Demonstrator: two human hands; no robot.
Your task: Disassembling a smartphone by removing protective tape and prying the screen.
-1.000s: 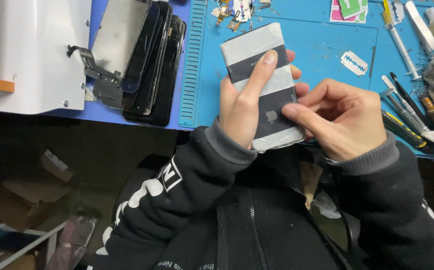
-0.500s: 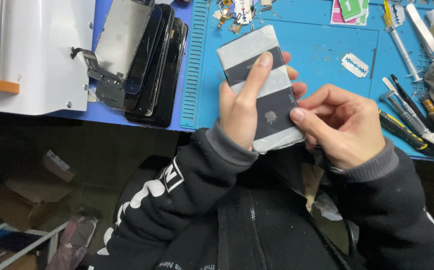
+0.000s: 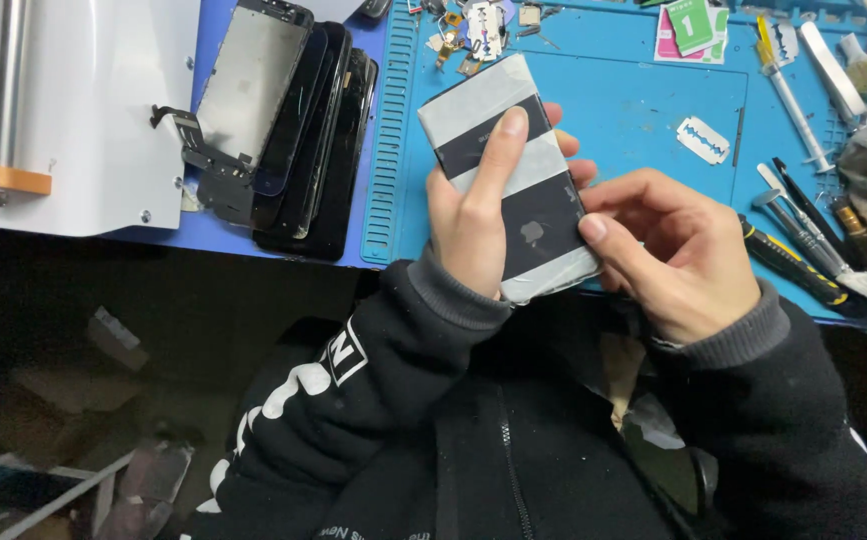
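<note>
Here 2 hands: left hand [image 3: 475, 225] and right hand [image 3: 675, 250] grip taped phone [image 3: 513, 170] edges above mat [image 3: 633, 110].

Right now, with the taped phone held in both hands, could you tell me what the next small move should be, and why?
Probably peel at the tape along the lower right edge. The left hand grips the phone from above, its back banded with grey tape, while the right hand has its thumb pressed at that edge, where a tape band ends.

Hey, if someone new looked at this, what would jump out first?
Both hands at the centre: the left hand grips a black phone wrapped in grey tape bands, and the right hand touches its lower edge. Behind lies a blue work mat, with a stack of phone screens at its left.
</note>
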